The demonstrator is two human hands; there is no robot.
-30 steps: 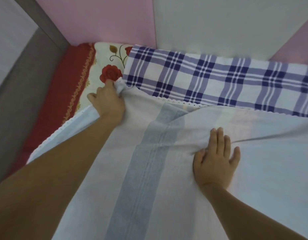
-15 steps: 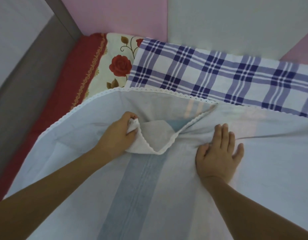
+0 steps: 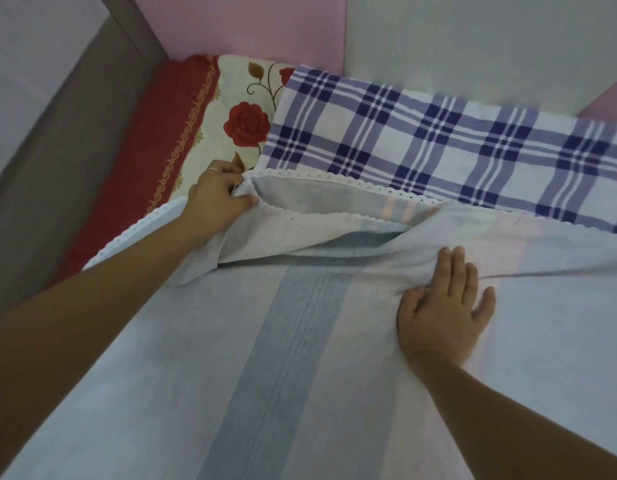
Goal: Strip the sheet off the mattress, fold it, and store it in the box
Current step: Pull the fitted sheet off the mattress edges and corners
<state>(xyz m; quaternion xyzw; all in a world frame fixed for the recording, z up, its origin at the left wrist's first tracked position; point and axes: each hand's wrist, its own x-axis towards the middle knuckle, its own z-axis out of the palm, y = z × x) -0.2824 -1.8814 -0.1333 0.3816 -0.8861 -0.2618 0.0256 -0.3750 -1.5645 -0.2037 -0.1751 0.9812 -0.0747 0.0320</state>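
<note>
Pinching the lace-edged corner of the sheet [image 3: 265,375] with the left hand [image 3: 217,199], fingers [image 3: 246,201] curled tight, up at ten o'clock beside the rose-print mattress [image 3: 230,109]. Pressing flat with the right hand [image 3: 442,317] at three o'clock, fingers straight, slightly spread on a bunched fold. Sheet lying across the bed, corner folded back, below the plaid cloth [image 3: 438,143] at one o'clock.

A single wide-angle camera, worn on the head, faces forward and steeply down onto the bed [image 3: 133,150] from the person's own standpoint. It sits close above the sheet [image 3: 300,375], which fills the lower frame; both forearms [image 3: 92,323] enter from the bottom corners, placing the left hand [image 3: 217,199] and right hand [image 3: 442,313] near mid-frame. The top of the frame reaches the wall [image 3: 473,46] behind the bed.
</note>
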